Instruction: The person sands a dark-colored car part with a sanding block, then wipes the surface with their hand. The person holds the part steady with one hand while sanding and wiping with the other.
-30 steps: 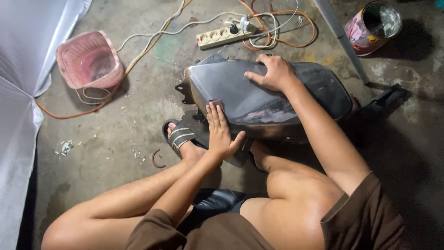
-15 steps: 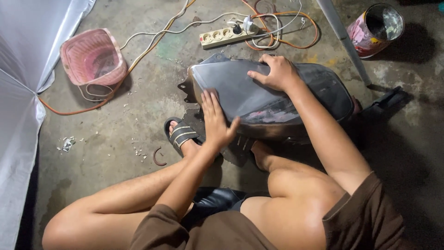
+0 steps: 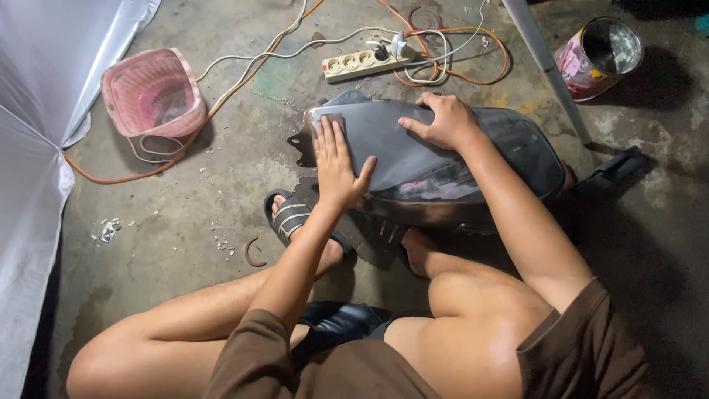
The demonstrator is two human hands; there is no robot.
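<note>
Two bare hands rest on one grey body panel (image 3: pixel 473 159) that lies on the concrete floor in the upper middle of the frame, propped just past the person's feet.

At the far left edge hangs a white sheet (image 3: pixel 37 148). Right of it, in the upper left, a pink basket (image 3: pixel 151 92) lies on the floor, well apart from the work. Lower down, a striped sandal (image 3: pixel 292 218) sits on the person's foot, just beside the panel's near edge. Along the top, a white power strip (image 3: pixel 365 63) lies near the panel's far rim.

The left hand (image 3: pixel 336 166) lies flat on the left end of the panel, fingers straight and together, thumb spread. A small grey pad (image 3: pixel 332 120) shows at the fingertips; it may be sanding paper, but that is too small to tell. The right hand (image 3: pixel 443 122) sits on the panel's upper edge, fingers curled over it, pressing down rather than grasping anything loose.

At the upper right stands an open tin can (image 3: pixel 598 55), with a slanted metal leg (image 3: pixel 546 63) between it and the panel.

By my reading, the step in hand is rubbing the panel's surface with the left palm while the right steadies it. A further stroke calls for flat, even pressure and a firm brace, since the curved panel could rock.
</note>
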